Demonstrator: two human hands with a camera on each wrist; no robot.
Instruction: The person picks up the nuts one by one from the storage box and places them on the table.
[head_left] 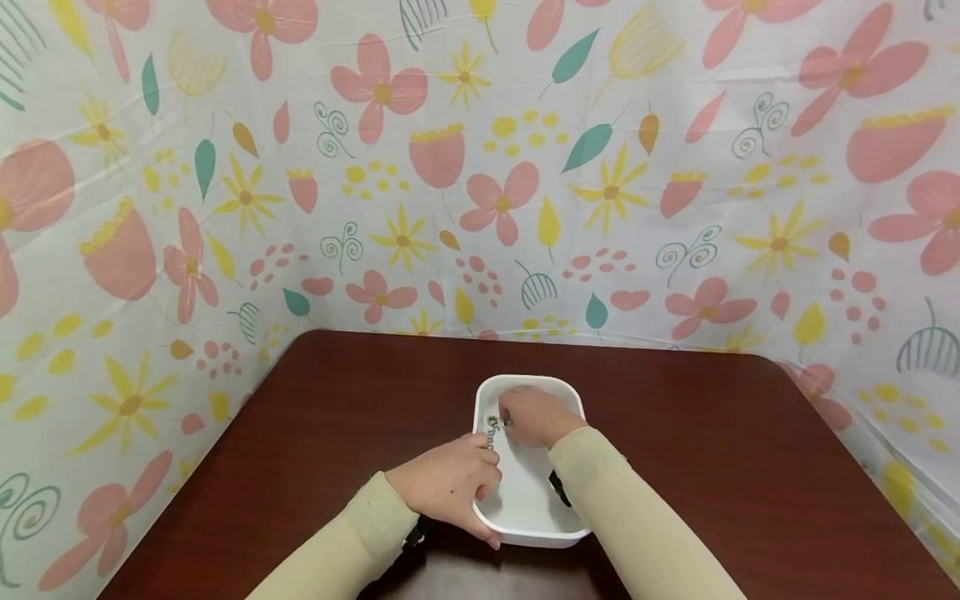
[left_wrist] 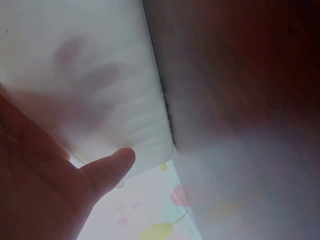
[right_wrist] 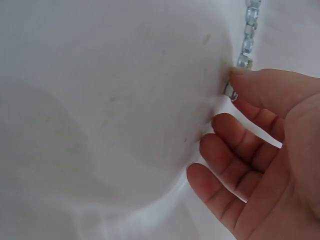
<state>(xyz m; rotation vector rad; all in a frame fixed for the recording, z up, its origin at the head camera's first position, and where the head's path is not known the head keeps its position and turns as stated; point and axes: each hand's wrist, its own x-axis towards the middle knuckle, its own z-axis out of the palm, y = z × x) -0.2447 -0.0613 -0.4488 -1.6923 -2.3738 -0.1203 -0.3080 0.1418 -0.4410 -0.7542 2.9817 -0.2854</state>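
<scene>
A white rectangular plastic tub [head_left: 540, 537] stands on the dark table. My left hand [head_left: 450, 479] grips its near left rim, fingers over the edge and the thumb [left_wrist: 112, 167] along the outside wall. Inside the tub, at the far end, is my right hand [head_left: 534, 417]. Between its thumb and index finger it pinches a small shiny nut-like metal piece [right_wrist: 230, 92], partly covered by the thumb. More such metal pieces [right_wrist: 248, 45] lie in a row along the tub's left wall, close to the right fingertips, with a ring-shaped one [head_left: 492, 422] at the far end.
The brown wooden table [head_left: 360, 392] spreads on both sides of the tub. Behind it and at the left hangs a flower-patterned sheet [head_left: 480, 167]. Dark straps with small devices [head_left: 559, 488] sit at both wrists.
</scene>
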